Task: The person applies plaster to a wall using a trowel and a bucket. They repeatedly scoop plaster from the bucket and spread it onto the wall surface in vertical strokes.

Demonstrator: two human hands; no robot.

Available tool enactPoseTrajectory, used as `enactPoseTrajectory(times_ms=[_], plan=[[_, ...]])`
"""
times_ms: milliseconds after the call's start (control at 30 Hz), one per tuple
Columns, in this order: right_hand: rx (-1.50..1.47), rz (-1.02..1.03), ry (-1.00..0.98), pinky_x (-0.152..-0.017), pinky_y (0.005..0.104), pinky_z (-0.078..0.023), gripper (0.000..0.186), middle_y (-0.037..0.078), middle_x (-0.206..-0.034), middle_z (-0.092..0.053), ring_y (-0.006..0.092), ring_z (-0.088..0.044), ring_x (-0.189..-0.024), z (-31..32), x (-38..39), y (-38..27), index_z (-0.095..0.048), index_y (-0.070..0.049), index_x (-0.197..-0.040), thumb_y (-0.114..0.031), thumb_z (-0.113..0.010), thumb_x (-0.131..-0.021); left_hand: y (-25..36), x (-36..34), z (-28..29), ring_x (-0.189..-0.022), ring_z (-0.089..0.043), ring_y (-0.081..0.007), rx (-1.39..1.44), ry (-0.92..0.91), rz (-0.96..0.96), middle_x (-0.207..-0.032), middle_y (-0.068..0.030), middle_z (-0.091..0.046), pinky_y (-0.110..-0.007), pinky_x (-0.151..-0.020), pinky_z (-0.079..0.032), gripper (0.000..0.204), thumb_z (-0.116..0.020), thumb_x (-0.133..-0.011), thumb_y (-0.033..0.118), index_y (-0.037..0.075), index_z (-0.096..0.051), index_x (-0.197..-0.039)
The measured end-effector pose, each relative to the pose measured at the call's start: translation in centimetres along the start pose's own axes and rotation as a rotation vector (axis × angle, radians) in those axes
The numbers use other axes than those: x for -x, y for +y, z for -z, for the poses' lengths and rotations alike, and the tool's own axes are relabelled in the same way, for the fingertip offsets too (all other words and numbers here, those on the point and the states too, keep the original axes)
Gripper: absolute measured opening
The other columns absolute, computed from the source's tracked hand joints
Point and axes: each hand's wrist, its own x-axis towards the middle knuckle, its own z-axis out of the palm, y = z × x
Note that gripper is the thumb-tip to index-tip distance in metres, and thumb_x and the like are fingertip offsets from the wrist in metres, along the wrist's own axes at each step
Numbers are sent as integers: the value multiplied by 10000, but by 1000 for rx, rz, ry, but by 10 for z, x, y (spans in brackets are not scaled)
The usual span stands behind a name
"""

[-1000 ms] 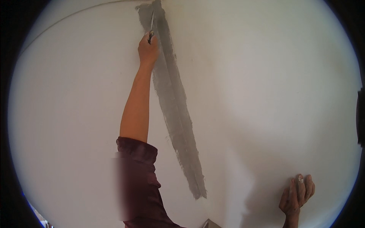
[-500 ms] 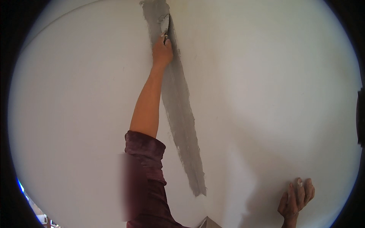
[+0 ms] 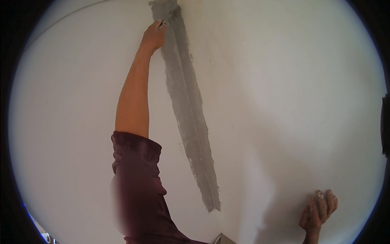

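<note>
A long band of wet-looking grey mortar (image 3: 185,105) runs down the white wall, with a crease along its middle like a corner line. High up on the band's left edge, my left hand (image 3: 154,35) is closed around the handle of a small trowel (image 3: 162,23). Its blade is hardly visible from this angle, near dark, rough mortar at the top. At lower right, my right hand (image 3: 319,211) is raised against the wall, fingers apart and slightly bent. Pale smears mark one finger, and no tool shows in that hand.
White wall (image 3: 292,101) spreads on both sides of the band. A thin dark line (image 3: 67,17) curves across the upper left. At the bottom middle sits a small greyish-brown angular corner (image 3: 222,239). Several blurred items (image 3: 46,236) show at the lower left rim.
My left hand has moved up and left with the trowel, from over the band to its left edge. The blade has turned nearly out of sight. My right hand has barely shifted.
</note>
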Motion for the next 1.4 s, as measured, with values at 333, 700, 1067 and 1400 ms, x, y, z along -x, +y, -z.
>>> enactPoseTrajectory(times_ms=[333,700,1067,1400], plan=[[-1,-3,-21,-1021,552,-305,258,170,-1211,-599,414,-475,-1239,5,-4,10,-629,-18,-1030,-86,-487,-826,18,10,5,-490,-341,-86,225,-195,212,-629,7,-462,-254,-421,-276,450,-476,-950,292,109,-491,-1362],[-39,-17,-63,-1029,604,-320,331,218,-1268,-542,478,-424,-1257,-32,-33,8,-609,30,-1059,-70,-466,-778,-16,-8,-4,-561,-341,-86,23,-342,275,-684,31,-430,-227,-478,-288,503,-471,-959,402,173,-462,-1407],[-161,40,-40,-1023,616,-324,394,212,-1268,-541,490,-415,-1252,-117,-69,11,-610,26,-1139,-85,-471,-787,-89,2,-53,-539,-327,-80,11,-471,349,-640,42,-402,-229,-465,-290,509,-500,-937,366,184,-459,-1411],[-162,70,-78,-1008,605,-337,372,209,-1245,-555,480,-418,-1243,-126,-96,18,-613,22,-1135,-149,-479,-833,-110,41,-76,-527,-305,-87,94,-382,376,-656,30,-402,-238,-435,-279,459,-499,-949,290,162,-485,-1389]])
